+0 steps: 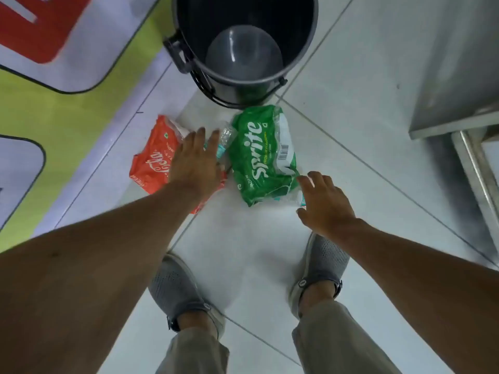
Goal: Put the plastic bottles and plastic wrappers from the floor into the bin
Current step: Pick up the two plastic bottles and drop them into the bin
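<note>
Left hand [193, 160] reaches down, fingers spread, over the red wrapper [151, 163] and the clear bottle [225, 140]; contact unclear through blur. Right hand [325, 205], fingers spread and holding nothing, hovers at the near corner of the green Sprite wrapper [259, 155]. All three lie on the tiled floor [351, 136] just before the dark bin [244, 49].

Light was dim and even; glare whitened the floor [243, 247] between the hands; edges bowed; everything looked slightly soft.
</note>
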`<act>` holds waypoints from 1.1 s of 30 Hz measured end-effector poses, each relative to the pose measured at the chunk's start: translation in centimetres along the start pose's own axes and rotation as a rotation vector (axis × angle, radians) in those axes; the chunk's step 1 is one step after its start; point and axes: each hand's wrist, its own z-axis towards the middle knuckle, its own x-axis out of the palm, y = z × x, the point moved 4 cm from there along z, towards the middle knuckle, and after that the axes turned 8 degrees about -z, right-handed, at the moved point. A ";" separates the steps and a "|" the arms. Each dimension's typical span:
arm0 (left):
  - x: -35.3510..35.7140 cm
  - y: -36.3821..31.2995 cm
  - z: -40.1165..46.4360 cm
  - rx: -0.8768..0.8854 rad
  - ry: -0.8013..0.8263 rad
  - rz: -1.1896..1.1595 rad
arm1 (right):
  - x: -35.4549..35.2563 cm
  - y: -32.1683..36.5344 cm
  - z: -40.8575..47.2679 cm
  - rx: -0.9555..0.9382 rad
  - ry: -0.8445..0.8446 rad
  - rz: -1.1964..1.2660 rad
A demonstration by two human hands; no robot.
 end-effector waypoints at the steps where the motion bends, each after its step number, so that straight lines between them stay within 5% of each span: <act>1: 0.4 0.1 0.7 -0.013 -0.024 -0.002 | 0.7 -0.2 0.4 0.025 -0.021 0.008; 14: 1.2 -0.1 1.8 -0.086 -0.054 -0.097 | 2.9 -0.6 1.5 0.114 0.030 0.072; 23: -10.9 -3.7 -6.9 -0.181 -0.026 -0.316 | -12.6 -0.6 -7.1 0.140 0.049 0.108; 33: -19.8 -1.7 -3.7 -0.150 -0.210 -0.353 | -27.7 4.4 3.6 -0.043 -0.297 -0.071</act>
